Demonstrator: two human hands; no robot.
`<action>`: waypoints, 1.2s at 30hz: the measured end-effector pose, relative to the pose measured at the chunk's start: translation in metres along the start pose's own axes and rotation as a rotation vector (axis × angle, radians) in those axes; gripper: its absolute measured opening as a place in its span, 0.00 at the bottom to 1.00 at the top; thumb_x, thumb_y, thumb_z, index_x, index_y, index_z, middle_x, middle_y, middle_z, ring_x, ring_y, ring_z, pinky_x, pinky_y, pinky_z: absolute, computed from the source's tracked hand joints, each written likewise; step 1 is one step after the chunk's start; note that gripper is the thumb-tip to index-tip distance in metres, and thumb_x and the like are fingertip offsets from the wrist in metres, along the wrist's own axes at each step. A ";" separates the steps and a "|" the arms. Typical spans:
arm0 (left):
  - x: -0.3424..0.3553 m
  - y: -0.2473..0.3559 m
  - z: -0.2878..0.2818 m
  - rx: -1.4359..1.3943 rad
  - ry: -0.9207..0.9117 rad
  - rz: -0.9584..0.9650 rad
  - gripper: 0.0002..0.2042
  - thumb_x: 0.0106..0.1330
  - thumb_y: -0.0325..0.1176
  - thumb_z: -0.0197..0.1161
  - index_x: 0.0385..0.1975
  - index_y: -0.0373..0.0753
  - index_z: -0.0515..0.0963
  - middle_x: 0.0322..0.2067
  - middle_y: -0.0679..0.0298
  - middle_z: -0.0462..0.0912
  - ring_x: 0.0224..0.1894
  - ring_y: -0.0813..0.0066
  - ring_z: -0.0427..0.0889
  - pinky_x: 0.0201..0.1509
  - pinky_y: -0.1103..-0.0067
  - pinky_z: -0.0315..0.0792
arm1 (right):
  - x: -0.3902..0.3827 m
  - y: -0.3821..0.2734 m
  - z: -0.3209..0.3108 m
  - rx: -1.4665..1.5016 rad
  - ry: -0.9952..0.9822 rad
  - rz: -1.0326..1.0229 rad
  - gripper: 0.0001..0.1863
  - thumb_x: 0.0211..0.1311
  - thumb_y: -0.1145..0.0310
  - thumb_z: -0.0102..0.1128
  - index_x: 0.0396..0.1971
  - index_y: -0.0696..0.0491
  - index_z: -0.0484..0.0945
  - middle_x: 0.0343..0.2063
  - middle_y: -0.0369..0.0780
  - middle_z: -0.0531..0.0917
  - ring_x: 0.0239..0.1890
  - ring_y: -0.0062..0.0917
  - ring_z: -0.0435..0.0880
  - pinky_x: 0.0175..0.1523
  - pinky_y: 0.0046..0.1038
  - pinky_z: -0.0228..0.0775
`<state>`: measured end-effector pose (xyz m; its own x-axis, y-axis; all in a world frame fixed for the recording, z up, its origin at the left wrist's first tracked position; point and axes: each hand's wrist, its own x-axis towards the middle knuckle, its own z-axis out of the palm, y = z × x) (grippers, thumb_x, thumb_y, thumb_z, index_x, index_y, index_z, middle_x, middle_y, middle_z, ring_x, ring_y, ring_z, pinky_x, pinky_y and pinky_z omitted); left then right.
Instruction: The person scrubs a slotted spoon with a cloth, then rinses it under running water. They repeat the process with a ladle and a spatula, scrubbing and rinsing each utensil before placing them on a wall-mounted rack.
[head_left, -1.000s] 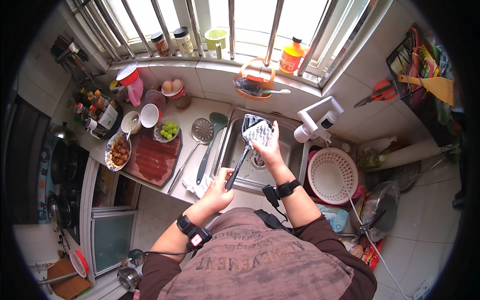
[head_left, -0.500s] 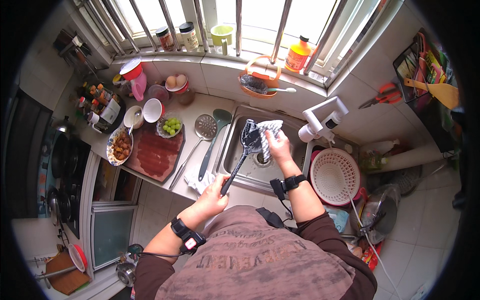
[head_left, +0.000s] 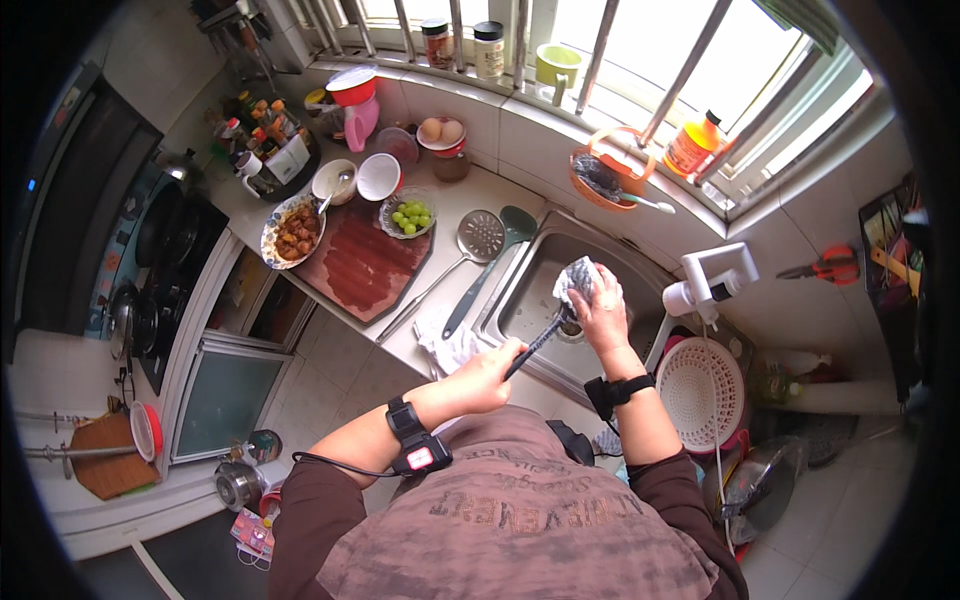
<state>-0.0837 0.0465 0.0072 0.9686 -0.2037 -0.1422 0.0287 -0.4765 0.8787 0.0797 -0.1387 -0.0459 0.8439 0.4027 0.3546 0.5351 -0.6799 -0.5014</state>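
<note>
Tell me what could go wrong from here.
The dark utensil has a foam-streaked handle, so it might slip from the left hand into the sink.

Rubbing with the cloth in the right hand could flick suds onto the slotted skimmer beside the sink.

The crumpled white cloth lies at the counter's front edge, near the left forearm; a nudge might knock it off.

Strong daylight is let in through the window (head_left: 643,45) at one o'clock, which is blown out to white. The tabletop (head_left: 455,208) is brightly lit, and soft glare is thrown back by the sink (head_left: 530,288). The stove (head_left: 190,262) at nine o'clock is left dim. Straight edges are bowed toward the blackened rim.
</note>
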 end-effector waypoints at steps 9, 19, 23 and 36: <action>-0.002 -0.023 0.004 -0.012 -0.005 -0.001 0.25 0.49 0.18 0.50 0.52 0.37 0.63 0.33 0.43 0.76 0.41 0.43 0.76 0.43 0.61 0.71 | 0.022 0.046 0.036 0.244 -0.047 0.273 0.18 0.60 0.55 0.55 0.43 0.52 0.78 0.38 0.48 0.81 0.39 0.44 0.80 0.46 0.37 0.71; 0.008 -0.062 -0.016 -0.121 0.222 0.020 0.24 0.50 0.19 0.50 0.51 0.37 0.61 0.41 0.45 0.76 0.47 0.50 0.76 0.49 0.66 0.69 | 0.003 0.100 0.058 1.029 -0.033 0.802 0.17 0.66 0.63 0.52 0.49 0.58 0.71 0.38 0.37 0.80 0.36 0.19 0.78 0.41 0.24 0.70; 0.044 -0.075 0.001 -0.194 0.264 0.020 0.24 0.51 0.20 0.51 0.51 0.36 0.61 0.43 0.45 0.75 0.50 0.48 0.75 0.51 0.68 0.69 | -0.002 0.040 0.060 1.596 -0.183 0.669 0.24 0.63 0.48 0.53 0.49 0.53 0.71 0.39 0.35 0.79 0.38 0.21 0.78 0.46 0.24 0.69; 0.073 -0.115 0.023 -0.183 0.220 -0.029 0.30 0.58 0.37 0.62 0.58 0.36 0.58 0.48 0.45 0.73 0.50 0.49 0.75 0.54 0.67 0.69 | 0.026 -0.006 0.113 1.285 -0.181 0.898 0.08 0.58 0.70 0.61 0.36 0.53 0.75 0.29 0.39 0.83 0.25 0.19 0.80 0.29 0.21 0.71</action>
<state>-0.0224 0.0671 -0.1148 0.9964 0.0078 -0.0841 0.0823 -0.3133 0.9461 0.1024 -0.0545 -0.1231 0.8346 0.2994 -0.4624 -0.5267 0.1881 -0.8290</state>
